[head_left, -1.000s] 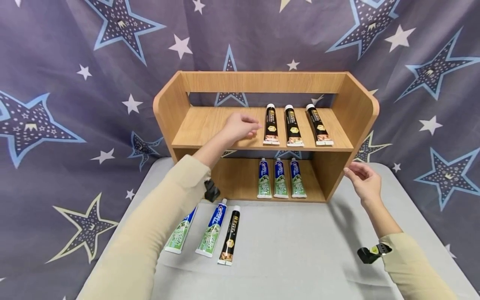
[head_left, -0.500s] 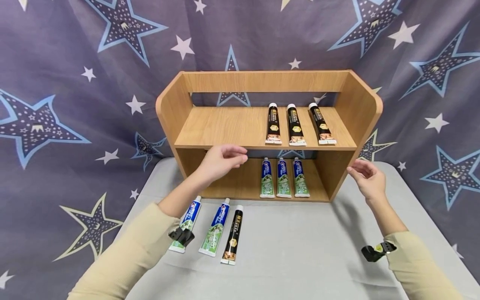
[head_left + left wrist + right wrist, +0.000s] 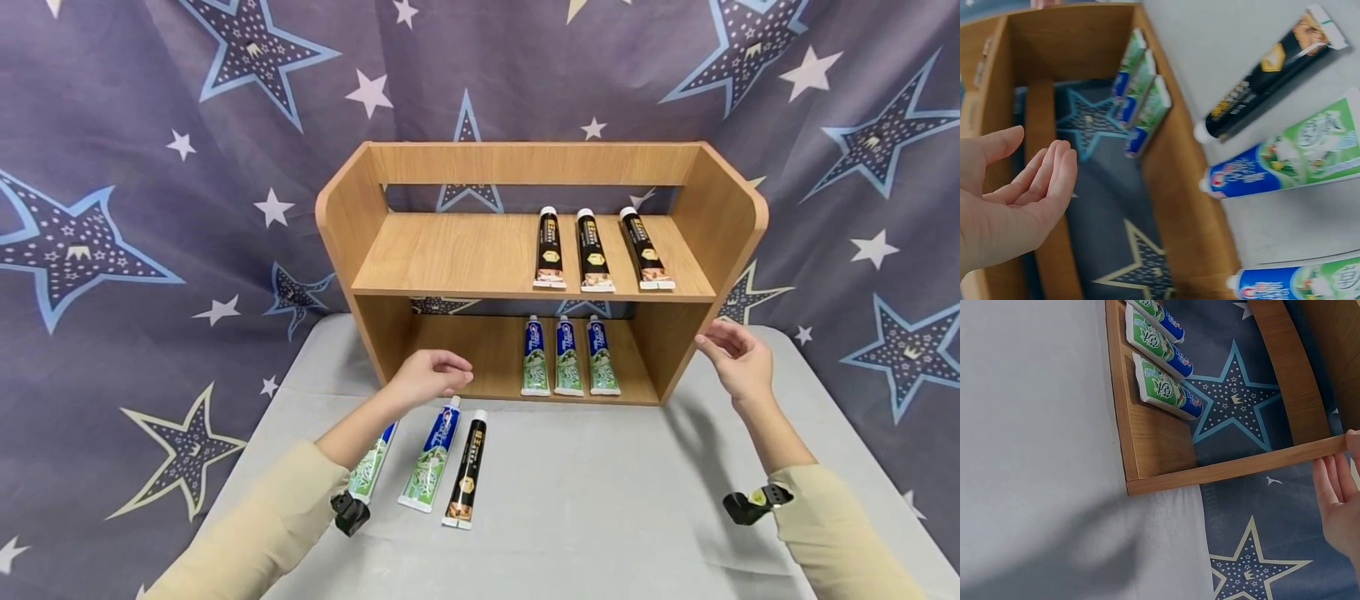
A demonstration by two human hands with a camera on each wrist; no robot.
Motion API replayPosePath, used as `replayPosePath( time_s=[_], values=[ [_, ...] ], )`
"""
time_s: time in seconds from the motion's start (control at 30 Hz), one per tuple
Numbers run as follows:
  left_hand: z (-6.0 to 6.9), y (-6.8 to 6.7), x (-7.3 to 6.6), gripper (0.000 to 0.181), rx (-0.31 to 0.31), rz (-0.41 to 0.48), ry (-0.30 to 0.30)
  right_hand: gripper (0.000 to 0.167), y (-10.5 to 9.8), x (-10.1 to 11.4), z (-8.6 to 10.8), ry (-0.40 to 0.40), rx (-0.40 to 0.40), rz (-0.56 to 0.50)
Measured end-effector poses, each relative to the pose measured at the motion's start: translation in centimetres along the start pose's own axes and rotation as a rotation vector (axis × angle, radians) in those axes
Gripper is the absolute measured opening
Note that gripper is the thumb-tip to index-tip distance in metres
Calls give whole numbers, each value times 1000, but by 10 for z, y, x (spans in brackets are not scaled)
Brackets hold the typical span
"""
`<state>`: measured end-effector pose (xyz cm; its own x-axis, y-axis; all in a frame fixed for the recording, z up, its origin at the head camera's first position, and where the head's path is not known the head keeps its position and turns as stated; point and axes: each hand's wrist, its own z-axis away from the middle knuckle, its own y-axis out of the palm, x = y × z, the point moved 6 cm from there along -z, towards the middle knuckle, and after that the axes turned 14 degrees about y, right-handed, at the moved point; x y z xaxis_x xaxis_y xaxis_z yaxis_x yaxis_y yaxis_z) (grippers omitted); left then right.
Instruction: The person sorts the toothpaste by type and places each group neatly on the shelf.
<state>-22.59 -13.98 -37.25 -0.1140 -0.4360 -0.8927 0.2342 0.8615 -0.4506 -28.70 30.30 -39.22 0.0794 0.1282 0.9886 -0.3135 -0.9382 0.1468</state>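
Observation:
My left hand (image 3: 426,379) hovers in front of the lower left of a two-tier wooden shelf (image 3: 465,254), fingers loosely bent, nothing held. Just below it on the table lie a blue-green toothpaste tube (image 3: 431,457), a black toothpaste tube (image 3: 467,471) and, partly behind the forearm, another blue-green toothpaste tube (image 3: 369,467). My right hand (image 3: 738,367) holds the front edge of the shelf's right side panel (image 3: 1241,467), thumb inside and fingers outside. Three black toothpaste tubes (image 3: 590,250) lie on the upper tier's right half. Three blue-green toothpaste tubes (image 3: 567,358) lie on the lower tier.
A grey-white cloth covers the table (image 3: 585,500). Behind the shelf hangs a dark purple star-patterned curtain (image 3: 525,75), which also runs along both sides. The shelf's left side panel (image 3: 352,225) stands upright near the left hand.
My left hand has come down from the upper tier, beside the black tubes, to just above the tubes on the table. The right hand stays at the side panel.

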Motion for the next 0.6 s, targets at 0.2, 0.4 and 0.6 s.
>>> replayPosePath(
  time_s=[0.2,0.4,0.6],
  values=[
    [-1,10,25,26,12,-8,-47,33,-2,-2,1,22,-14,12],
    [-2,27,52,23,17,5,-93,33,-1,-2,1,40,-8,6],
    [1,42,72,19,22,-25,-134,32,0,-2,0,47,-8,5]
  ],
)
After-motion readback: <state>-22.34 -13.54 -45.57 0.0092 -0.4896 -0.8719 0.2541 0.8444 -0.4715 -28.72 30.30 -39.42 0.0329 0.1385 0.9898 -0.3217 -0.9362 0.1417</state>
